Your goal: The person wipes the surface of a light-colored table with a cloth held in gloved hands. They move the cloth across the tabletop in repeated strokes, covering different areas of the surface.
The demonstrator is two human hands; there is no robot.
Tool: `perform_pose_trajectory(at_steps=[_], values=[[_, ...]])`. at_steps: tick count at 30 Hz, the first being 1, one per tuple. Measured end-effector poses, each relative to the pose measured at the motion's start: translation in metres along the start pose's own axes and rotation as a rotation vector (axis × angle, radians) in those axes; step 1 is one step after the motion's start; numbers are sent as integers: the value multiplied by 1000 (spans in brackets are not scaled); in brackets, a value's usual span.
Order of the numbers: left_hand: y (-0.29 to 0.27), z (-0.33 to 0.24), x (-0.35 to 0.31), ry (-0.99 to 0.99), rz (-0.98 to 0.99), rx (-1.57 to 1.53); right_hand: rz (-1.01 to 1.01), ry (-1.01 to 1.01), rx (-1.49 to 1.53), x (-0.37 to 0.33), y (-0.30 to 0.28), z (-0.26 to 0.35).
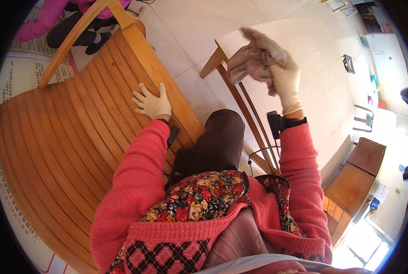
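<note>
A pale glove covers my left hand [154, 103], which lies flat with fingers spread on the seat of a slatted wooden bench [99, 109]. My right hand [287, 84], in a matching glove, is raised off to the right and closed around a crumpled, brownish-grey rag [254, 59]. The rag hangs over the fingers and hides most of them. Behind it stretches a pale tabletop [323, 91]; whether the cloth touches that surface I cannot tell. Dark straps with small black devices sit on both my wrists.
The bench's curved armrest [78, 36] rises at the upper left. Beyond it crouches a person in a purple top [83, 7]. A printed wall panel [19, 77] stands behind the bench. Wooden cabinets [350, 187] are at the right. A black cable [259, 151] loops near my right forearm.
</note>
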State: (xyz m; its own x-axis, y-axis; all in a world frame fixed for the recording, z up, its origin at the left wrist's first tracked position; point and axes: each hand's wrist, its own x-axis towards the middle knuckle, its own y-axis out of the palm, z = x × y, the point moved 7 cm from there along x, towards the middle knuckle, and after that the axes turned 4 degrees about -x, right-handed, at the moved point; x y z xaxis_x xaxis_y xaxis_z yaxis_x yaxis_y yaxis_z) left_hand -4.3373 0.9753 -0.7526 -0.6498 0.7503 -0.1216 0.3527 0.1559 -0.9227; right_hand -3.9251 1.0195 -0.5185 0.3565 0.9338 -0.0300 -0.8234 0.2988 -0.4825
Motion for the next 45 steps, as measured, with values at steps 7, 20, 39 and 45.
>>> perform_pose_trajectory(at_steps=[7,20,39,45], values=[[6,4,2,1,-10,10,186,-300,-316,-20,-12,-40],[6,2,2,16,-10,14,275,-537,-914,-31,77,-40],[5,4,2,13,1,8,222,-409,-769,-82,35,-66],[2,3,1,16,-8,2,168,-275,-807,-169,-40,-108]])
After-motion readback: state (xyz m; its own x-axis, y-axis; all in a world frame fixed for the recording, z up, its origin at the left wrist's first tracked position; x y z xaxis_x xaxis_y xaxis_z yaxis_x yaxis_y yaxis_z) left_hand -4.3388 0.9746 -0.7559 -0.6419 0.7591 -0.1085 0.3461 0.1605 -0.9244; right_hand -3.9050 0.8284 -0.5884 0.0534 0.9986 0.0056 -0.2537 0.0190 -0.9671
